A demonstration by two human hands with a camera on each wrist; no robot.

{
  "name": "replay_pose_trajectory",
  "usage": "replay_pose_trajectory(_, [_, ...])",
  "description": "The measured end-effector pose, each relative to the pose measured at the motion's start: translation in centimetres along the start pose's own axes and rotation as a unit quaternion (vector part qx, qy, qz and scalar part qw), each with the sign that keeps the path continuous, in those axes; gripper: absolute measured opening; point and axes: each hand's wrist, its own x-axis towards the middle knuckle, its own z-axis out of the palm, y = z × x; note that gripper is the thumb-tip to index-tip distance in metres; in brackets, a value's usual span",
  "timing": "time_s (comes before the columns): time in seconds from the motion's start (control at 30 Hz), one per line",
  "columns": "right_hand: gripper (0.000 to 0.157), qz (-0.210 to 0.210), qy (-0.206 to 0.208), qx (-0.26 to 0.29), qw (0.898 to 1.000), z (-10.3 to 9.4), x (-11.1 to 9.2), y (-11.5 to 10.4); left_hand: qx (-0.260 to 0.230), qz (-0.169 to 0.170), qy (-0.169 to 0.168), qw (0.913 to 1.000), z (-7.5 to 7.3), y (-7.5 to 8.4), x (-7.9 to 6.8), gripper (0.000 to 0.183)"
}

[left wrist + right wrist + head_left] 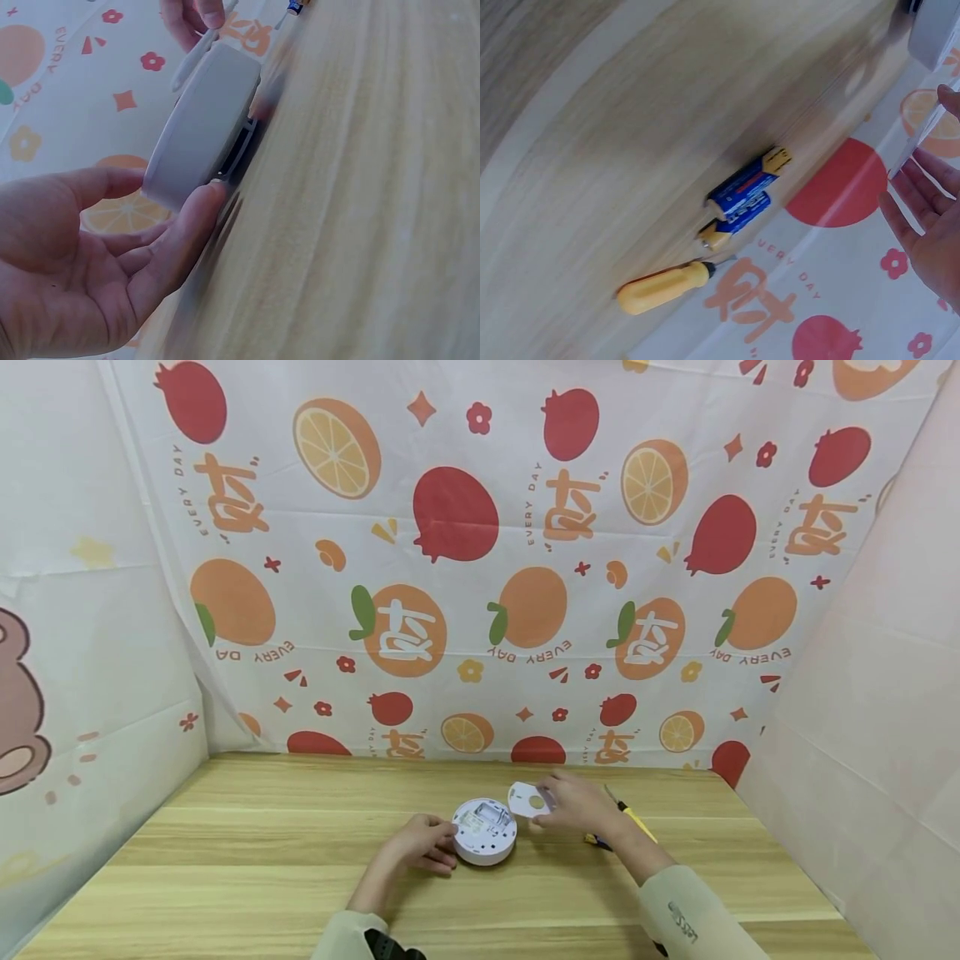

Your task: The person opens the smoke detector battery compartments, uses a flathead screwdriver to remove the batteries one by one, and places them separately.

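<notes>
A round white device (483, 853), its face up with an open rectangular compartment, stands on the wooden table. My left hand (427, 843) pinches its left edge: in the left wrist view the index finger is at the top rim of the device (199, 127) and the thumb at its lower edge, by a dark slot-like bracket underneath. Just off the device's far right rim, my right hand (579, 803) grips a thin white cover (522, 798) with a round mark in it. In the right wrist view that cover (924, 126) appears edge-on between thumb and fingers.
Two blue and yellow batteries (750, 184) lie side by side on the table to the right of the device. Beside them is a yellow-handled screwdriver (664, 289). A fruit-printed cloth (457, 610) hangs along the table's back edge.
</notes>
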Motion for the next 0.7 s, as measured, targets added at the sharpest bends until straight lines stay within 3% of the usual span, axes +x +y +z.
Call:
replay_pose_trajectory(0.33, [0.055,-0.025,-0.019,0.025,0.999,-0.4,0.3,-1.6,-0.008,0.003,0.001,1.0000,-0.1,-0.1,0.3,0.033])
replay_pose_trajectory(0.7, [0.053,-0.104,-0.042,0.050,0.992,0.1,1.2,-3.3,-0.064,0.031,0.029,0.9971,0.1,-0.2,0.8,0.033])
